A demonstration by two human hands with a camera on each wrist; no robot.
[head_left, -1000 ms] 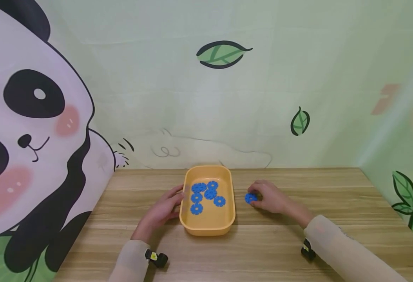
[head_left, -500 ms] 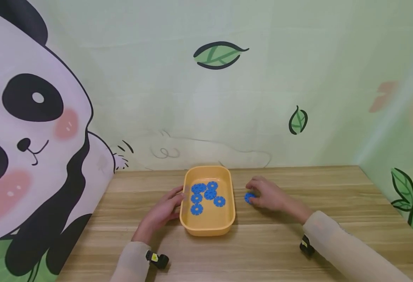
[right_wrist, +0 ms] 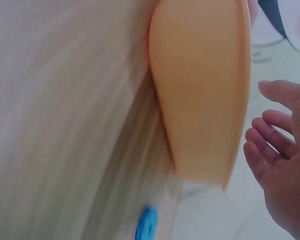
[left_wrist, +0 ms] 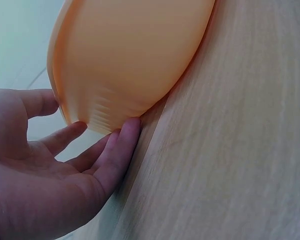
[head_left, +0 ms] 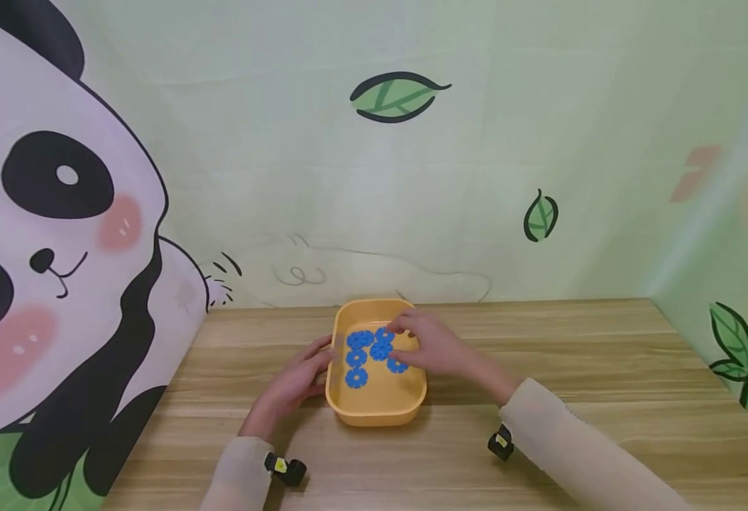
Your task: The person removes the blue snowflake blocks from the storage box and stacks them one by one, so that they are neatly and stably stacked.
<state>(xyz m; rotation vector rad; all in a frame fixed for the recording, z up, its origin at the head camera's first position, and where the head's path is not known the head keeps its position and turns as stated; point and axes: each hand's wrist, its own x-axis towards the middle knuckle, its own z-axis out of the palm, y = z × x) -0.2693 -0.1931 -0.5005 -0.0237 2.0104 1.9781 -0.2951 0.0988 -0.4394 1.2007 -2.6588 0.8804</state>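
A yellow plastic tray (head_left: 377,419) stands on the table with several blue notched building discs (head_left: 356,377) lying flat inside. At its left side my left hand (head_left: 294,380) holds the tray, thumb at the rim and fingertips on the outer wall in the left wrist view. My right hand (head_left: 431,344) hovers over the tray's right rim, its fingers loosely bent with nothing between them. In the right wrist view one blue disc (right_wrist: 146,223) lies on the table outside the tray. In the head view that disc is not visible, with my right hand and forearm over that area.
A wooden table (head_left: 572,355) carries the tray near its back edge. Right behind it stands a wall with a printed backdrop (head_left: 399,163), a large panda (head_left: 61,234) at the left. Both wrists wear small black cameras (head_left: 287,470).
My right hand has let go of the blue disc on the table right of the tray and moved left over the tray. The left hand and the tray have stayed put.
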